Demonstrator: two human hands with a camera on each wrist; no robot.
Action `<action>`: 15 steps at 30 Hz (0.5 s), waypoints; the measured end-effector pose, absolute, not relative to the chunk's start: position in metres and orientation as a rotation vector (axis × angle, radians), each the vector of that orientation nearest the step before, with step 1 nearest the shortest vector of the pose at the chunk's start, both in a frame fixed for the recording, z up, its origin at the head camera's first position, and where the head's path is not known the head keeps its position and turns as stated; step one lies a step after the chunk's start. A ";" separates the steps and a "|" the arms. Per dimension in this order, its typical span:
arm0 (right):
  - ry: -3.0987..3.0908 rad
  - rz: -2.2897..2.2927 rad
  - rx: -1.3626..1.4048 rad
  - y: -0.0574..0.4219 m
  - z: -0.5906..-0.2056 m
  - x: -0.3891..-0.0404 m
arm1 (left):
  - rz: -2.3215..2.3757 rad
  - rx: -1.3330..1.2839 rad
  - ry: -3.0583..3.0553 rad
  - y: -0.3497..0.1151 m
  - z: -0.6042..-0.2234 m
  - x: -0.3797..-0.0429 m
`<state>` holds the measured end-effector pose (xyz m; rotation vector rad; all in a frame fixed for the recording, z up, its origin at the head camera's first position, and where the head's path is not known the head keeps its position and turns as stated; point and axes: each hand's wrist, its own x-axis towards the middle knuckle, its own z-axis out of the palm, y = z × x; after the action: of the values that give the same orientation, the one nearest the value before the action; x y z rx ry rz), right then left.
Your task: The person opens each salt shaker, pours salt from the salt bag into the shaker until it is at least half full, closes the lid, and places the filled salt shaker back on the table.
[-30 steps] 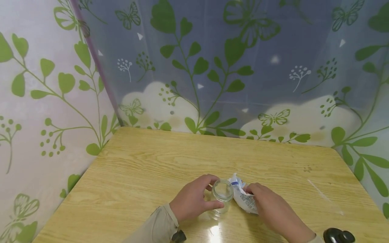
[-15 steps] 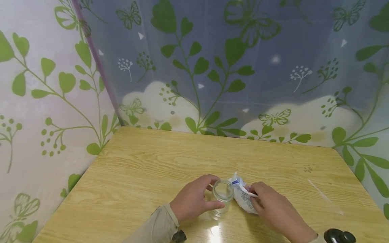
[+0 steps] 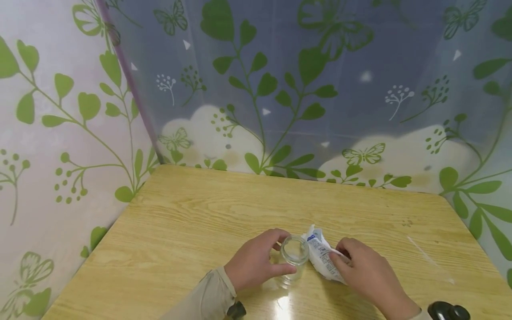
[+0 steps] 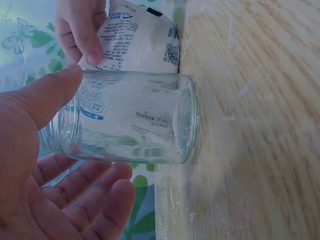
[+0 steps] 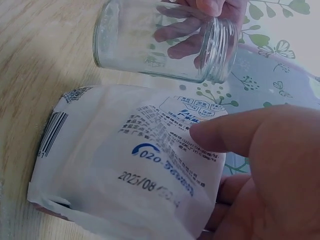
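A clear glass jar without a lid stands upright on the table. My left hand holds it from the left, thumb on the near side and fingers round the far side, close to the threaded mouth. Beside the jar, almost touching it, leans a white printed salt bag. Its barcode, blue print and date show in the right wrist view. My right hand grips the bag's right side, with the thumb on the printed face. The fingers behind the bag are partly hidden.
The wood-grain table has a pale streak on the right. Whitish specks lie near the jar's base. A black rounded object sits at the lower right edge. Leaf-patterned curtains enclose the back and sides.
My right hand has shifted slightly right, and its thumb now lies flatter on the bag's face. The bag's top has tilted a little. My left hand and the jar stay in place.
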<state>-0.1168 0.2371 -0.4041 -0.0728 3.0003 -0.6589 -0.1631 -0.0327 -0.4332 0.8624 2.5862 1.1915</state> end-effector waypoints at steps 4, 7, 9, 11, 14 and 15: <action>2.996 -0.643 -0.089 0.238 -0.406 -0.118 | 1.184 0.851 2.587 -0.033 -0.433 -0.164; 2.991 -0.627 -0.097 0.239 -0.407 -0.119 | 1.176 0.844 2.588 -0.033 -0.433 -0.163; 2.985 -0.607 -0.102 0.239 -0.407 -0.120 | 1.170 0.844 2.588 -0.033 -0.433 -0.163; 2.973 -0.587 -0.102 0.239 -0.407 -0.120 | 1.168 0.842 2.587 -0.033 -0.433 -0.163; 2.955 -0.563 -0.100 0.239 -0.407 -0.121 | 1.166 0.843 2.589 -0.033 -0.433 -0.164; 2.950 -0.559 -0.101 0.239 -0.407 -0.121 | 1.165 0.843 2.591 -0.033 -0.433 -0.164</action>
<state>-0.1206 0.2389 -0.4066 -0.1006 2.9501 -0.5593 -0.1637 -0.0331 -0.4334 0.8432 2.5909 1.1650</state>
